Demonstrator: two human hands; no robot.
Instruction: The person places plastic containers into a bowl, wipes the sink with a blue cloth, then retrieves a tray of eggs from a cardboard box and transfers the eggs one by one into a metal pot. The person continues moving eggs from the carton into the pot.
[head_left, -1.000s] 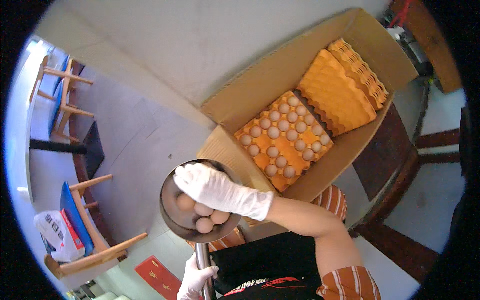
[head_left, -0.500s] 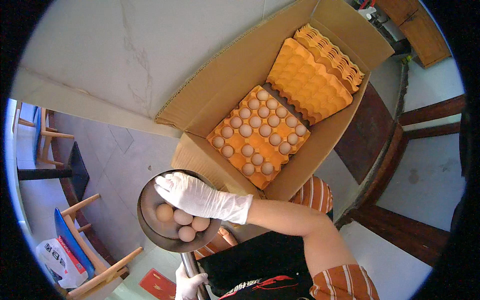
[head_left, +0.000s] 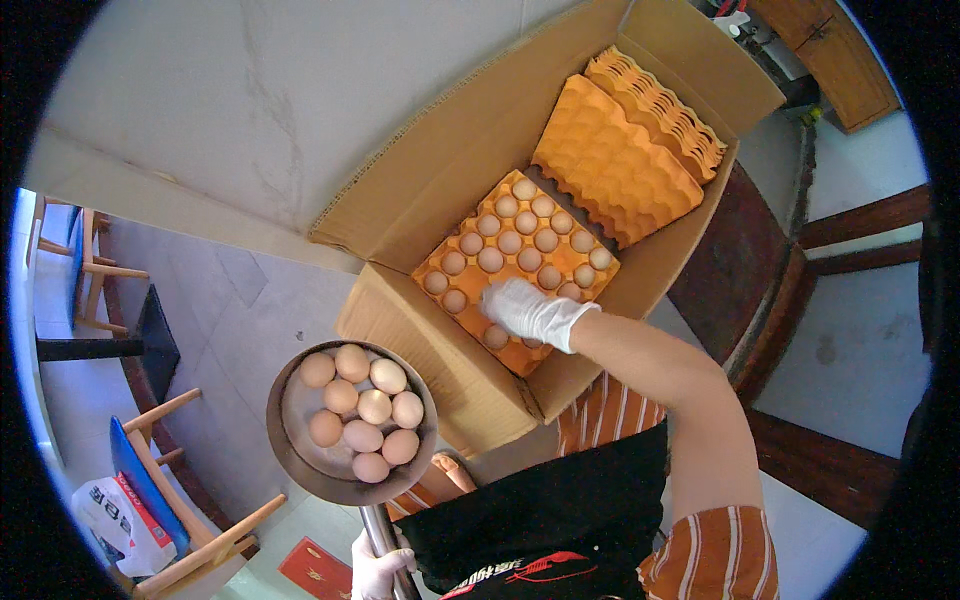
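My gloved left hand (head_left: 378, 568) is wrapped round the tubular metal handle of a deep round pan (head_left: 282, 455). Several brown and pale eggs (head_left: 375, 407) lie in that pan. Inside a cardboard box, my gloved right hand (head_left: 525, 308) reaches down onto an orange egg tray (head_left: 462, 323). Its fingers are bent toward the tray's near-left part, and the hand covers some eggs there; what the fingertips hold is hidden and slightly blurred. More eggs (head_left: 510, 242) sit in the tray's cups, with a few cups bare.
The tall open cardboard box (head_left: 440, 130) has a flap (head_left: 385, 310) folded out beside the pan. Bare orange egg trays (head_left: 620, 160) lean at its far end. Wooden chairs (head_left: 215, 540) stand at left, one carrying a white plastic bag (head_left: 120, 525). A pale wall (head_left: 330, 60) rises behind the box.
My right hand has moved from over the pan to the egg tray on the right. More eggs now show in the pan. My left hand keeps hold of the handle.
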